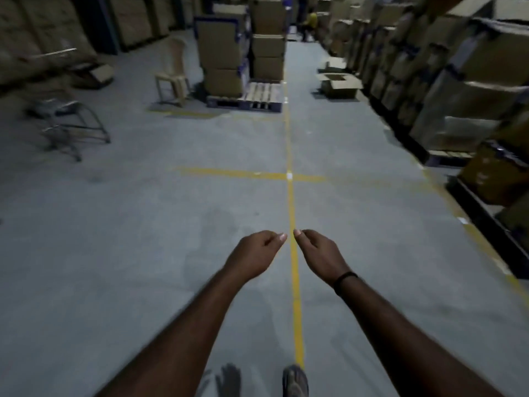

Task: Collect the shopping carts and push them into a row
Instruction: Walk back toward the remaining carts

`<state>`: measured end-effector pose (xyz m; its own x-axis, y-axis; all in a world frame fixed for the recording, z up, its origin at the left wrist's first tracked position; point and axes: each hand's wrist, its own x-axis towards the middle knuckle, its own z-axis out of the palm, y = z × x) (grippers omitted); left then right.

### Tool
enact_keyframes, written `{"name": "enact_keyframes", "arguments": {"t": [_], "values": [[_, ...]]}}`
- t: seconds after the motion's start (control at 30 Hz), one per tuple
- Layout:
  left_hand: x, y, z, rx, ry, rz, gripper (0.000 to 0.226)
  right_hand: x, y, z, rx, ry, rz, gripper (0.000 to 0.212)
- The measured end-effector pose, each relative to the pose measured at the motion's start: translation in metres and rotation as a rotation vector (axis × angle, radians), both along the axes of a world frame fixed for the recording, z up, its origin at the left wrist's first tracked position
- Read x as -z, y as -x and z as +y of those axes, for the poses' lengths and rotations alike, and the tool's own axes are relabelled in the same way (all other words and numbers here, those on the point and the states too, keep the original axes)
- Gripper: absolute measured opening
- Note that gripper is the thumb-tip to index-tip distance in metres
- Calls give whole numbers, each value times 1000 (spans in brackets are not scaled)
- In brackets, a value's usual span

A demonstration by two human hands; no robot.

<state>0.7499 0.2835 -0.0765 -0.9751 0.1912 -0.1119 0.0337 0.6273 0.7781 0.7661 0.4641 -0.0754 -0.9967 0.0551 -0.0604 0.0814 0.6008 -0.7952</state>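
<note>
A metal shopping cart stands on the grey floor at the far left, blurred, well away from both hands. My left hand and my right hand reach forward side by side over the floor, fingers loosely curled, holding nothing. Their fingertips nearly meet above a yellow floor line. A dark band sits on my right wrist.
Stacks of cardboard boxes on a pallet rise ahead, with a plastic chair beside them. Boxed racks line the right side. An open carton lies on the aisle floor. A person in yellow is far down the aisle.
</note>
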Motion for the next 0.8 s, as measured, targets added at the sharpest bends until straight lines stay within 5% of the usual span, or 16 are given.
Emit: {"name": "enact_keyframes", "arguments": {"t": [0.2,0.8], "values": [[16,45,-46,-262,-174,-61,44,19,73,-70,-169,238,-24,32],[-6,269,-112,-640,-306,-37,31,-3,344,-123,-325,421,-24,26]]}}
